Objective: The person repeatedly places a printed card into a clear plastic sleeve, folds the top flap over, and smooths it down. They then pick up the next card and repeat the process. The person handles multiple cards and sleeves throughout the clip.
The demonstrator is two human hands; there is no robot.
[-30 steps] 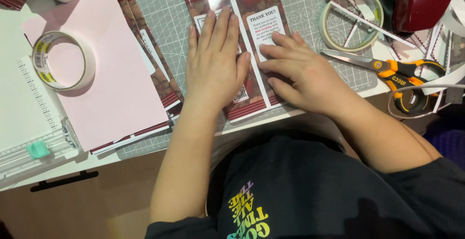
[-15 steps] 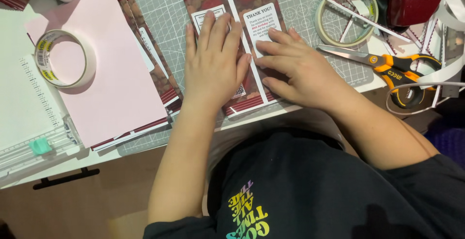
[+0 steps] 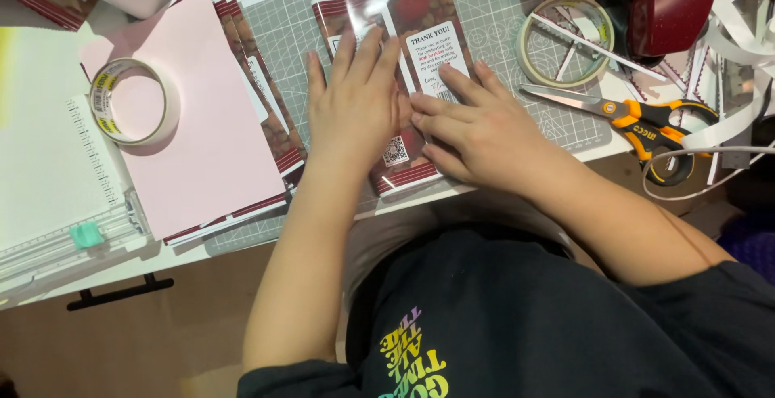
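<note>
Left hand: [image 3: 355, 103] laid flat, fingers spread and together in a fan, palm down on the left half of the glossy printed wrapper [image 3: 404, 83]; clamped on nothing, simply pressing, seemingly to keep the sheet from sliding.
Right hand: [image 3: 476, 127] also open and flat, fingertips resting on the wrapper's right panel just below the white text block; likely smoothing or creasing the fold between the two panels.
Wrapper: centre of the frame, upper half, lying on the green gridded cutting mat [image 3: 291, 35]; dark red with a brown patterned band, shiny as though covered in clear film, lower edge near the front of the surface.
More wrappers: [image 3: 266, 99] stacked just left of the left hand, partly tucked under a pink sheet [image 3: 202, 148], apparently set aside as a pile.
Tape rolls: one clear roll [image 3: 133, 101] on the pink sheet at left; a second [image 3: 565, 39] at upper right, within reach of the right hand.
Scissors: [image 3: 638, 119] orange-handled, blades closed, right of the right hand, pointing inward.
Paper trimmer: [image 3: 56, 204] white, at lower left edge of the surface.
Dark red object: [image 3: 662, 2] upper right; kind unclear.
</note>
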